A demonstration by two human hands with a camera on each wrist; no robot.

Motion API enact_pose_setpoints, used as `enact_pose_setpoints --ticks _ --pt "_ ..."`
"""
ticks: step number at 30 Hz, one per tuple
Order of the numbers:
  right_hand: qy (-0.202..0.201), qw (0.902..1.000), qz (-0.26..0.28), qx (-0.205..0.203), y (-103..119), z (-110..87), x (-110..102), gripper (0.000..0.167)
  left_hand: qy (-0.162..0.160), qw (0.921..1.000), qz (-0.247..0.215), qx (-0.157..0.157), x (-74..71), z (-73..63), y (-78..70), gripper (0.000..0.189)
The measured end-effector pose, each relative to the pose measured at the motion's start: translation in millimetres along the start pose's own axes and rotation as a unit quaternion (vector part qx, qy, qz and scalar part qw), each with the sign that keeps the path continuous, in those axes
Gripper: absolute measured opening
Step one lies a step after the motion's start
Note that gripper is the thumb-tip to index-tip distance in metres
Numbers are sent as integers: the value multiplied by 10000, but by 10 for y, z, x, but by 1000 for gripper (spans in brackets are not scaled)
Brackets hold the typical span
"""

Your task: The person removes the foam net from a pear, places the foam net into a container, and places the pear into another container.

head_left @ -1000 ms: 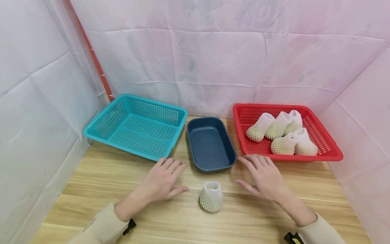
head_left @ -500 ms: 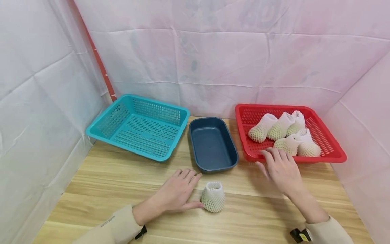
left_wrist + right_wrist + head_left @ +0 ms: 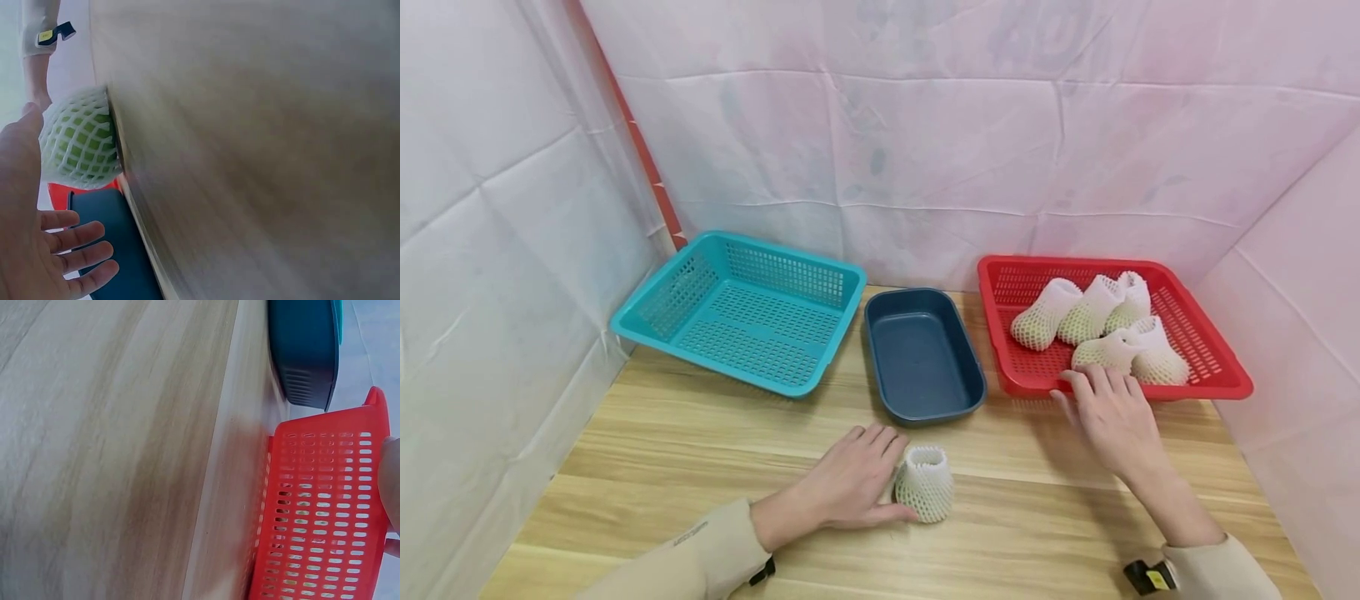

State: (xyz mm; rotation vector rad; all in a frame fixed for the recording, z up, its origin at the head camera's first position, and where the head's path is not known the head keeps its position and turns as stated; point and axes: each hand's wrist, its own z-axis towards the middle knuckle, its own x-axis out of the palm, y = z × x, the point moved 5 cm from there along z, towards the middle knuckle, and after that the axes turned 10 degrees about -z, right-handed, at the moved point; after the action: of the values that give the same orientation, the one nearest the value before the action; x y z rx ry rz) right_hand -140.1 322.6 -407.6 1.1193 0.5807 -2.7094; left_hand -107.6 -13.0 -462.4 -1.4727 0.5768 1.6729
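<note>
A green fruit in a white foam net [image 3: 925,486] stands on the table near the front, the net's open end upward. My left hand [image 3: 850,483] is beside it on its left, thumb by its base and fingers behind; in the left wrist view the fingers [image 3: 87,256] are spread, without curling round the fruit [image 3: 81,140]. My right hand [image 3: 1116,421] reaches over the front rim of the red basket [image 3: 1210,387], fingertips by the nearest netted fruit [image 3: 1105,352]. The right wrist view shows only part of that hand, at the edge above the basket wall [image 3: 325,506].
A dark blue tray [image 3: 925,358] stands in the middle, behind the single fruit. To its left is a turquoise basket [image 3: 752,325] with perforated walls. Several netted fruits [image 3: 1041,315] lie in the red basket. Fabric walls [image 3: 925,150] enclose the wooden table [image 3: 685,450].
My left hand has moved right, up to the single netted fruit. The right hand has shifted from beside the tray rightward, onto the red basket's front rim.
</note>
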Motion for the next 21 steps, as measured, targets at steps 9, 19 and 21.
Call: enact_pose_setpoints --ticks 9,19,21 --pt "-55 10000 24 -42 -12 5 -1 57 183 9994 58 272 54 147 -51 102" --pt "-6 10000 55 -15 -14 0 7 58 288 9964 385 703 88 203 -107 93" --pt "32 10000 65 -5 -14 -2 12 58 308 9945 551 842 94 202 -125 89"
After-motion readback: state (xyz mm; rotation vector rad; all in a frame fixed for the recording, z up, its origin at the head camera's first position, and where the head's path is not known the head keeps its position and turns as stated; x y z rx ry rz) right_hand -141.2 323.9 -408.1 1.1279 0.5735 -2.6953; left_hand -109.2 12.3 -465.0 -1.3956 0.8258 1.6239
